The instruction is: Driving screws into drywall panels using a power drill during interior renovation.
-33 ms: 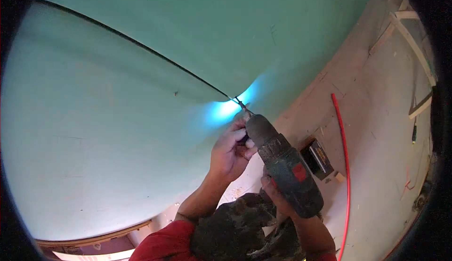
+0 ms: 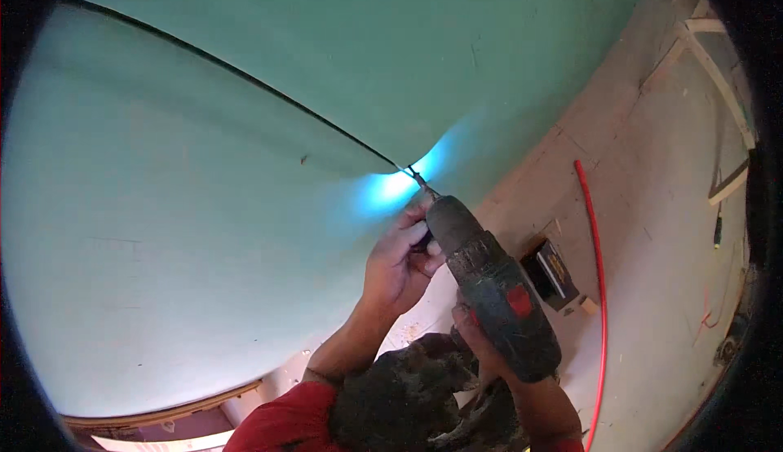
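Observation:
A dark cordless drill with a red patch on its body points up and left toward a pale green panel. My right hand is wrapped round its grip, partly hidden by the drill's body. At the drill's tip, the bit with a dark screw on it meets the panel edge, where the drill's light makes a bright blue-white glow. Just beside the drill's nose is my left hand, its fingers curled in. Something dark shows between those fingers, too small to name.
A dark gap runs from the upper left to the screw, between the green panels. On the floor at right lie a red tube and an open dark box. Pale wooden strips lie near the right rim.

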{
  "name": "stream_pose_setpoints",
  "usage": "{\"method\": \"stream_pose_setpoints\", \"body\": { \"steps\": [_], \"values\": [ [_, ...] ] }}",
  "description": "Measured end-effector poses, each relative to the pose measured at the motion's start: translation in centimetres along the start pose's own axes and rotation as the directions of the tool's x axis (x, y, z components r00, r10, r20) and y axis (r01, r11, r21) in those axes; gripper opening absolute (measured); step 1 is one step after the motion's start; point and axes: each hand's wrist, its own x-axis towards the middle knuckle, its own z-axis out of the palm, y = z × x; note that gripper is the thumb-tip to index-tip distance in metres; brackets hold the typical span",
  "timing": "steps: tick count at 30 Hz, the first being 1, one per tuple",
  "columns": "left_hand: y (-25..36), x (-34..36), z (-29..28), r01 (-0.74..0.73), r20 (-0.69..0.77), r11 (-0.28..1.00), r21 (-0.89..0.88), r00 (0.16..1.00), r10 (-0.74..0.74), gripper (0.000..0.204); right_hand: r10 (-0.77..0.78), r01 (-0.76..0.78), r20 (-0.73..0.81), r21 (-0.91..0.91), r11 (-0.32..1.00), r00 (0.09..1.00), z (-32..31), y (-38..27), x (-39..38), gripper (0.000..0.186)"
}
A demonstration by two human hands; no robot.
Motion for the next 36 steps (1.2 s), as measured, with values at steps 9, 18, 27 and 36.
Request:
{"method": "stream_pose_setpoints", "body": {
  "steps": [9, 18, 27, 36],
  "values": [
    [-1.4, -0.5, -2.0, 0.035, -0.088, 0.999, 0.007, 0.996, -0.035, 0.019, 0.252, -0.241, 0.097, 0.731, 0.639, 0.963, 0.2, -1.0, 1.0, 0.035],
    [-1.3, -1.3, -3.0, 0.132, -0.044, 0.984, -0.117, 0.99, -0.137, 0.02, -0.113, 0.113, 0.043, -0.002, 0.994, 0.993, -0.6, -0.4, 1.6, 0.055],
    [-1.0, -1.7, 0.4, 0.102, -0.106, 0.992, -0.08, 0.988, -0.111, 0.037, 0.151, -0.204, 0.245, 0.948, -0.246, 0.958, 0.6, 2.7, 1.0, 0.059],
    [-1.3, -1.2, -0.2, -0.109, -0.109, 0.99, 0.085, 0.987, 0.118, 0.019, 0.092, -0.047, -0.096, 0.391, 0.919, 0.991, -0.6, 0.0, 1.8, 0.051]
  ]
}}
